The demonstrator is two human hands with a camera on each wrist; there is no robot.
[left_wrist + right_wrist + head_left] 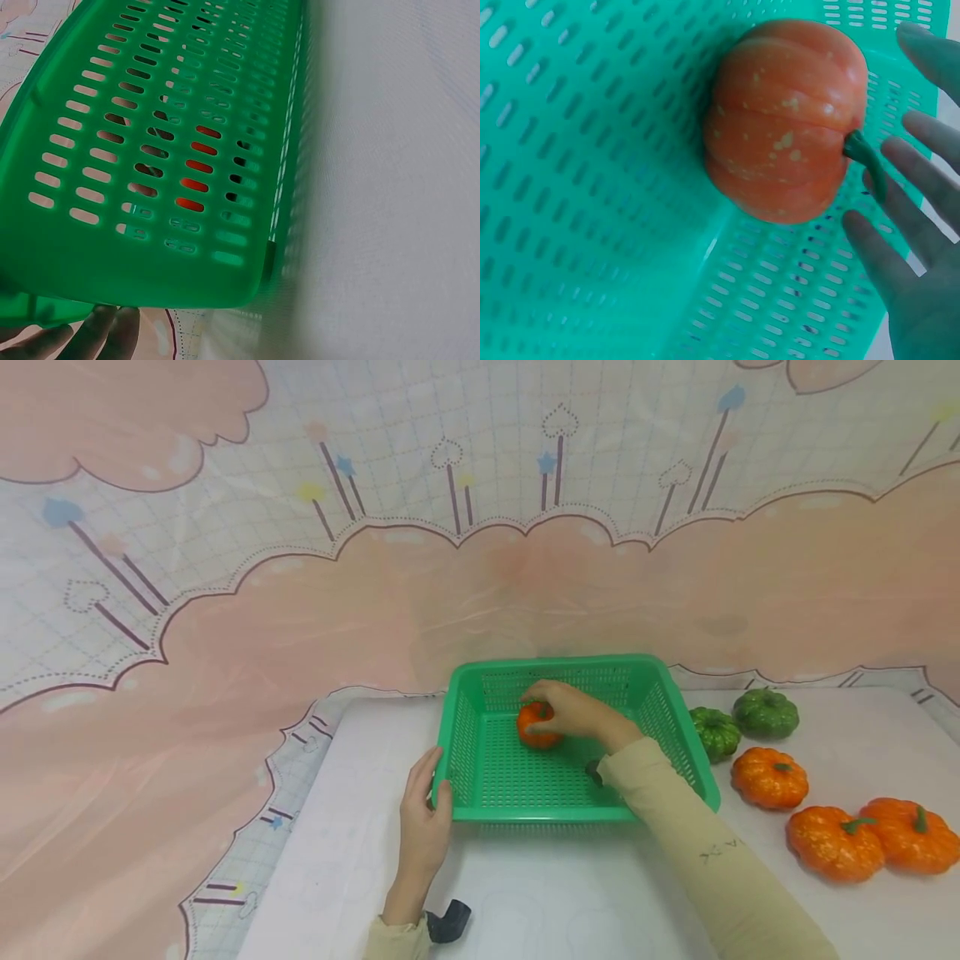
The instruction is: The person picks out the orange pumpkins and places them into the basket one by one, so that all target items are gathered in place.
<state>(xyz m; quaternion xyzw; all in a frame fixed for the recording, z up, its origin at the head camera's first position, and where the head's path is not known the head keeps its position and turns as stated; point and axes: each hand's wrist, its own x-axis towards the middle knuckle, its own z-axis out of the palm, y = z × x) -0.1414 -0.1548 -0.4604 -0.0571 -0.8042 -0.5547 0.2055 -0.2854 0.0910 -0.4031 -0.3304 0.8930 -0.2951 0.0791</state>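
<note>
Holding right hand spread at the orange pumpkin, in the green basket toward its far wall; can't confirm contact. Resting left hand, fingers extended, against the left rim (right clearly nearer). Reading pumpkin as roundish, stem toward right fingertips.

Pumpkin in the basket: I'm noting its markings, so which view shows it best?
The right wrist view: the pumpkin appears large, its pale spots and green stem clear. The head view shows it small in the basket, partly covered by the right hand. The left wrist view gives only orange patches through the basket.
</note>
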